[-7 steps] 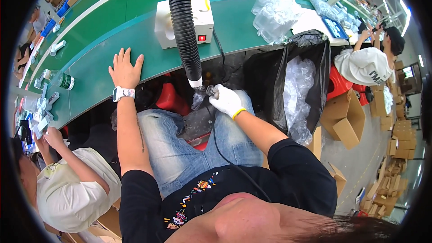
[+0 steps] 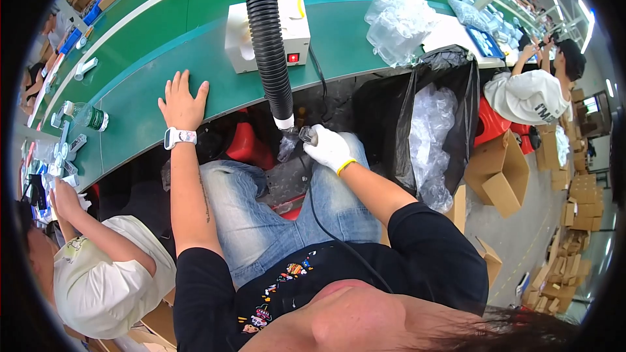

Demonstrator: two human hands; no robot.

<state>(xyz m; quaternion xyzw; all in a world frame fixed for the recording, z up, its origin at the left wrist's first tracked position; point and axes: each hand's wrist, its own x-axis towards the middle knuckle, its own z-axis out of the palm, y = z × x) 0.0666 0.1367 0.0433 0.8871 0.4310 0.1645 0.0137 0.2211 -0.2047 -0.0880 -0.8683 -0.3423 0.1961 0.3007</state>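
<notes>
My left hand (image 2: 183, 103) lies flat near the front edge of the green workbench (image 2: 156, 81), fingers spread and holding nothing. A white watch sits on that wrist. My right hand (image 2: 330, 150), in a white glove with a yellow cuff, is closed over my thigh around a small dark cable end piece (image 2: 305, 133); its exact kind is too small to tell. A thin black cable (image 2: 313, 202) runs from near this hand up to my chest. Just left of the glove hangs the black corrugated hose (image 2: 270, 52), with crumpled clear plastic (image 2: 287, 146) at its white-tipped lower end.
On the bench stands a white box-shaped device (image 2: 241, 42) with a lit red switch. A pile of clear plastic bags (image 2: 398, 23) lies farther right. Below it hangs a black bin bag (image 2: 385, 127). Co-workers sit on both sides; a plastic bottle (image 2: 91, 116) stands at left.
The left co-worker's hands have shifted slightly at the bench edge. My own hands stay where they were.
</notes>
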